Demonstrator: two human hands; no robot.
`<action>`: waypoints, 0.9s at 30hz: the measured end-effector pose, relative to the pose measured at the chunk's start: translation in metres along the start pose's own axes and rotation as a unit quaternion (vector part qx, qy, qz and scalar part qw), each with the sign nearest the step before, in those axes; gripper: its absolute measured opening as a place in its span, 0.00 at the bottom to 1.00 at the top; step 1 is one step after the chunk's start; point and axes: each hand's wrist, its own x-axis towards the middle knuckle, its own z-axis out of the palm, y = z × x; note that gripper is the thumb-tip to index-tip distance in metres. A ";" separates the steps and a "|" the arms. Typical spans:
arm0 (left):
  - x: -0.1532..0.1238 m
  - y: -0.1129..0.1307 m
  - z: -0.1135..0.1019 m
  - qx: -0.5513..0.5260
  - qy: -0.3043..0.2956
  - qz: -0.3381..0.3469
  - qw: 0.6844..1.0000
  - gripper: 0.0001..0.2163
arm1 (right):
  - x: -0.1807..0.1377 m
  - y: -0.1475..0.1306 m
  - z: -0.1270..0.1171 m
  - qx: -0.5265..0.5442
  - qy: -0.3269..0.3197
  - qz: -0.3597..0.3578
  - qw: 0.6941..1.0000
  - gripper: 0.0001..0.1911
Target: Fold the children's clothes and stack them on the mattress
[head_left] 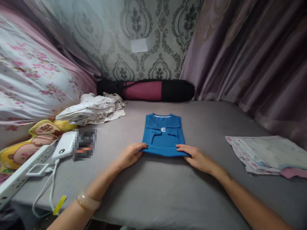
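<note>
A blue T-shirt (163, 132) lies folded narrow on the grey bed sheet (168, 188), its collar pointing away from me and its sleeves folded in. My left hand (130, 155) pinches the near left corner of the shirt's folded hem. My right hand (195, 156) grips the near right corner, with the fingers closed on the cloth. Both hands rest low on the sheet.
A loose heap of white printed clothes (94, 110) lies at the back left. Folded light garments (268, 155) are stacked at the right. A rolled mat in a black bag (146, 90) lies by the wall. A power strip (22, 171), white power bank (64, 145) and cables sit at the left edge.
</note>
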 end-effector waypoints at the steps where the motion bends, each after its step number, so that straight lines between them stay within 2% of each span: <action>1: 0.003 0.000 -0.001 -0.030 0.012 -0.027 0.999 0.13 | 0.004 -0.001 -0.003 0.021 0.014 0.017 1.000 0.20; 4: 0.018 0.000 -0.004 -0.113 0.068 -0.102 0.986 0.12 | 0.019 0.001 -0.011 0.072 0.070 0.107 0.989 0.15; 6: 0.033 -0.001 -0.004 -0.181 0.115 -0.131 0.968 0.12 | 0.031 0.008 -0.015 0.095 0.106 0.160 0.977 0.14; 8: 0.050 -0.006 -0.001 -0.235 0.160 -0.147 0.947 0.12 | 0.046 0.017 -0.016 0.126 0.144 0.182 0.965 0.15; 11: 0.080 -0.016 0.003 -0.208 0.227 -0.166 0.937 0.09 | 0.070 0.031 -0.014 0.152 0.200 0.195 0.948 0.16; 13: 0.101 -0.023 0.006 -0.143 0.259 -0.187 0.937 0.08 | 0.087 0.037 -0.013 0.107 0.222 0.236 0.940 0.15; 18: 0.147 -0.039 0.011 -0.033 0.269 -0.242 0.932 0.08 | 0.130 0.044 -0.011 -0.066 0.217 0.367 0.902 0.15; 22: 0.171 -0.048 0.015 0.031 0.251 -0.264 0.931 0.10 | 0.153 0.050 -0.012 -0.107 0.193 0.393 0.893 0.17; 27: 0.187 -0.054 0.016 0.087 0.229 -0.276 0.930 0.13 | 0.170 0.058 -0.016 -0.149 0.185 0.413 0.879 0.22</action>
